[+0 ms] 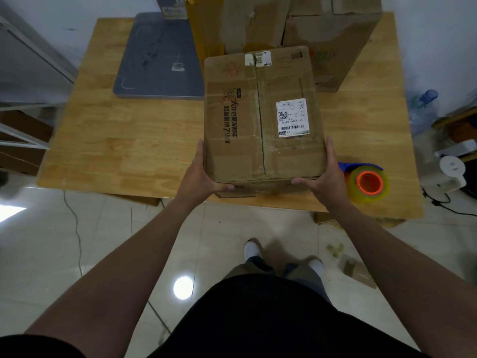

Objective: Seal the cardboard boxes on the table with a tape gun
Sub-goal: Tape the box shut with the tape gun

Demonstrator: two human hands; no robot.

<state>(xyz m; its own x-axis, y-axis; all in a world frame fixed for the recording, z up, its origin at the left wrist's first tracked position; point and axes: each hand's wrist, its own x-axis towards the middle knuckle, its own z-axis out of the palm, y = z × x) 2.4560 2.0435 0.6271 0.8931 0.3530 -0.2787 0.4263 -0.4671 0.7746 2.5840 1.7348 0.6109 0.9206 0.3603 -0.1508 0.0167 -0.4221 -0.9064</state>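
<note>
A brown cardboard box (260, 115) with a white shipping label and black print stands at the near edge of the wooden table (124, 140). Its top flaps are closed, with a seam down the middle. My left hand (204, 174) grips its near left corner, fingers along the side and thumb across the front face. My right hand (326, 171) grips the near right corner the same way. The tape gun (366, 180), blue with a yellowish roll on an orange core, lies on the table just right of my right hand.
Taller cardboard boxes (322, 34) stand stacked at the table's far side. A grey flat platform (160, 58) lies at the far left of the table. Cables, a water bottle (423, 109) and cardboard scraps lie on the tiled floor to the right.
</note>
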